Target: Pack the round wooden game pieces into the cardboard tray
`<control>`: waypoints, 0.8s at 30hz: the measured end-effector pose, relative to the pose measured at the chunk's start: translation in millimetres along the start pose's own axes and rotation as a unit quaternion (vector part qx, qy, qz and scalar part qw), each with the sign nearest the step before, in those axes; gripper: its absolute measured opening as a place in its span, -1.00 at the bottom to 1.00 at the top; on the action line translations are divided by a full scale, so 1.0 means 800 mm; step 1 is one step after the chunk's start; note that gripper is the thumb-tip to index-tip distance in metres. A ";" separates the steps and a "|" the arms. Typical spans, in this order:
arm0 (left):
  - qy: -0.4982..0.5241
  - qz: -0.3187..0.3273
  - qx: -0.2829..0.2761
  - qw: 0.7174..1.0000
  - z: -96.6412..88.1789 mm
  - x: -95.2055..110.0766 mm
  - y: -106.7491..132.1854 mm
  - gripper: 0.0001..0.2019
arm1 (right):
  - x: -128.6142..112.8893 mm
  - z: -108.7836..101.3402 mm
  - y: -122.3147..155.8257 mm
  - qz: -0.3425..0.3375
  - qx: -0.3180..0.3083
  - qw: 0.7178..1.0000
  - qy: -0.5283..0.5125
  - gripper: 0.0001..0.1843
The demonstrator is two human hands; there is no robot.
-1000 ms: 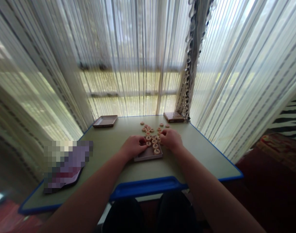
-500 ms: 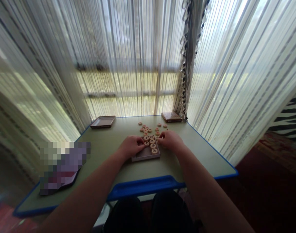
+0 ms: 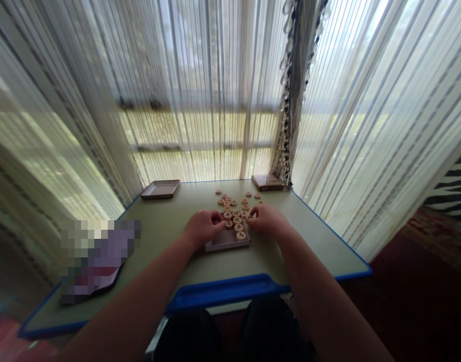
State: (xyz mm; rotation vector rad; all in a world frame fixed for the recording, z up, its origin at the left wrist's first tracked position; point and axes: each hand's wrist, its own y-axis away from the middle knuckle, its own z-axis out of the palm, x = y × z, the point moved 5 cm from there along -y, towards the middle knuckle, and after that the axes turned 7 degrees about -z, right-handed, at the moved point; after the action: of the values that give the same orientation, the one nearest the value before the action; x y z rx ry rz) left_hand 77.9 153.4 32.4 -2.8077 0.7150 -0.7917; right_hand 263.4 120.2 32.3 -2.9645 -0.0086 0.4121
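Note:
A shallow open box (image 3: pixel 227 246) lies near the table's front, holding several round Chinese chess pieces with dark characters in its right and back parts. My left hand (image 3: pixel 204 227) reaches over the box's left side, thumb and fingers closed on a chess piece (image 3: pixel 229 224) inside it. At the box's right edge is my right hand (image 3: pixel 269 219), its fingertips pinched together around what looks like the edge of another piece (image 3: pixel 250 217), mostly hidden. Just left of those fingertips sits one more piece (image 3: pixel 244 214). Behind the box, red-marked pieces (image 3: pixel 227 203) lie scattered, some touching or overlapping.
An empty-looking tray or lid (image 3: pixel 160 189) rests at the table's back left. A flat brown box (image 3: pixel 267 182) stands at the back right by the curtain (image 3: pixel 230 125). On the left lies a blurred-out purple item (image 3: pixel 105 261). A blue rim (image 3: pixel 230 291) edges the table (image 3: pixel 309 241).
My right fingertips have shifted slightly right and down, leaving the piece beside them more exposed. My left hand and its piece have moved only slightly.

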 end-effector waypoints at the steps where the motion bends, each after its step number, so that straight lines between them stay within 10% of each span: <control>1: 0.007 -0.009 0.009 1.000 -0.002 -0.002 -0.001 -0.73 | 0.001 0.000 -0.001 0.005 0.003 1.000 -0.001 -0.70; 9: 0.041 -0.070 0.135 0.988 -0.016 -0.029 -0.013 -0.72 | 0.001 0.002 -0.004 -0.019 0.046 0.999 -0.004 -0.59; 24: 0.060 -0.165 0.141 0.974 -0.008 -0.059 -0.017 -0.74 | -0.009 0.003 0.004 -0.007 0.090 0.994 0.062 -0.68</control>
State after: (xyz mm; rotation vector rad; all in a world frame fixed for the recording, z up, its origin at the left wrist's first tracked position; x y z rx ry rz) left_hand 44.3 187.8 19.7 -2.6622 0.1280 -1.0315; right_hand 255.6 117.5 32.0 -2.8051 0.0208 0.2128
